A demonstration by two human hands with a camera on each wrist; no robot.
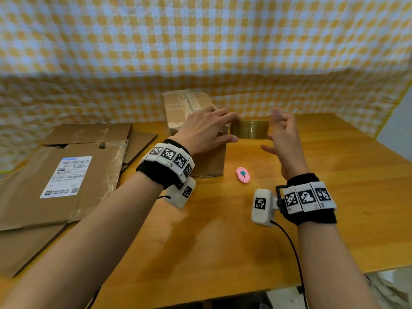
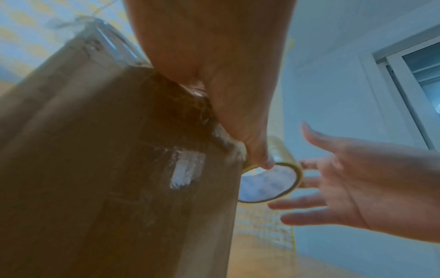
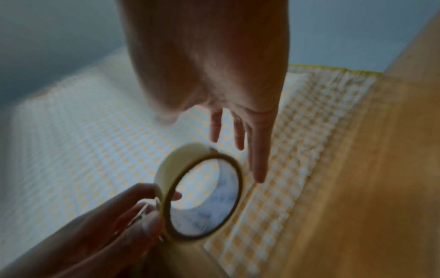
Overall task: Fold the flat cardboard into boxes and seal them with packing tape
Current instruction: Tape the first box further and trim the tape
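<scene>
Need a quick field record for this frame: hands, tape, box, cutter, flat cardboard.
left hand: grips the tape roll, thumb and fingers on its near end
right hand: fingers spread, beside the roll's other end; contact unclear
tape roll: held above the table, beside the box
box: assembled, standing on the table, tape along its top
cutter: pink, lying on the table by the box
flat cardboard: stacked at left, shipping label facing up

- Wooden table [image 1: 223,241], orange-brown top, set against a yellow-and-white checked cloth [image 1: 200,41].
- Flattened cardboard sheets [image 1: 55,175] lie stacked at its left side; the top 1 bears a white shipping label [image 1: 66,177].
- A taped cardboard box [image 1: 189,112] stands near the middle.
- A small pink cutter [image 1: 242,174] lies just right of the box.
</scene>
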